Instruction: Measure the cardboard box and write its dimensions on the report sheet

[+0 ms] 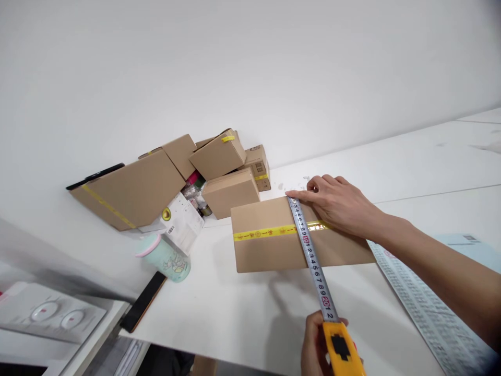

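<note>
A taped cardboard box [270, 254] lies on the white table before me. Across its top runs the metal blade [312, 256] of a tape measure, printed with black numbers and red tens. My left hand [314, 342] grips the yellow tape measure case [344, 355] below the box's near edge, fingers wrapped around it. At the far edge of the box, my right hand [332, 201] presses the blade's end down with an outstretched digit, its other fingers curled over the far side. The blade's tip is hidden under that hand. Yellow printed tape [266, 234] crosses the box lengthwise.
Several cardboard boxes [230, 193] are stacked against the wall at left. Nearby stand a mint cup [168, 261] with a pink rim and a white avocado-printed package [182, 224]. A dark flat object [144, 302] lies at the table's left edge; a printed sheet [434, 308] is at right.
</note>
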A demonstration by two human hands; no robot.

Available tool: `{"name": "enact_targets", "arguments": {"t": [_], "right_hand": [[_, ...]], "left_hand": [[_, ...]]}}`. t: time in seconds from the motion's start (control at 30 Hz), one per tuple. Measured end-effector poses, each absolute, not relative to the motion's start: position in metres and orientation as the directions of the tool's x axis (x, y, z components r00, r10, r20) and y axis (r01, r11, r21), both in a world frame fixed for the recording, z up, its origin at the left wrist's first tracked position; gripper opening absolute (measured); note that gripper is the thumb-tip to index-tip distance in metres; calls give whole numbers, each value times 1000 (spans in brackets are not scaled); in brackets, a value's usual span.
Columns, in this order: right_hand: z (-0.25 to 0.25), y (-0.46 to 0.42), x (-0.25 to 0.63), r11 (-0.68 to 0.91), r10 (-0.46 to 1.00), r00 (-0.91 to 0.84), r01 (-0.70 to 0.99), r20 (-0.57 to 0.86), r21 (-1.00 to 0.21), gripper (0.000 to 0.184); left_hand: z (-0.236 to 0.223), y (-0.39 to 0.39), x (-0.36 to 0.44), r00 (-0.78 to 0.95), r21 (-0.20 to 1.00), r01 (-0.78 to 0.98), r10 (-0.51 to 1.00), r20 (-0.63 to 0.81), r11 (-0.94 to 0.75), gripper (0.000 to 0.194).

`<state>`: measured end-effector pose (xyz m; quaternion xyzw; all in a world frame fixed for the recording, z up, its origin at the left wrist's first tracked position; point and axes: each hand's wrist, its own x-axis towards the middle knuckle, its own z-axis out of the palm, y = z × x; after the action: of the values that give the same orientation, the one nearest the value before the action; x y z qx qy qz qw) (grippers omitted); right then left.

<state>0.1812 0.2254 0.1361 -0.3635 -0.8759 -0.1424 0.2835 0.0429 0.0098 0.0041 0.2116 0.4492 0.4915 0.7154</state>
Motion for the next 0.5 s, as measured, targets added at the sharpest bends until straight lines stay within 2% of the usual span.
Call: {"name": "enact_targets", "arguments": {"t": [0.1, 0.33, 0.5], "right_hand": [[135, 226, 181, 696, 549, -573, 716, 608, 46, 52], [132, 227, 181, 695, 546, -557, 718, 626, 32, 52], [132, 226, 181, 702, 562, -558, 712, 611, 6, 51]], "left_hand": [[0, 11, 44, 99, 738, -507, 881, -463, 445, 51], [-3, 7, 43, 87, 789, -476, 914, -397, 388, 53], [1, 8, 46, 79, 782, -498, 917, -391, 376, 52]]}}
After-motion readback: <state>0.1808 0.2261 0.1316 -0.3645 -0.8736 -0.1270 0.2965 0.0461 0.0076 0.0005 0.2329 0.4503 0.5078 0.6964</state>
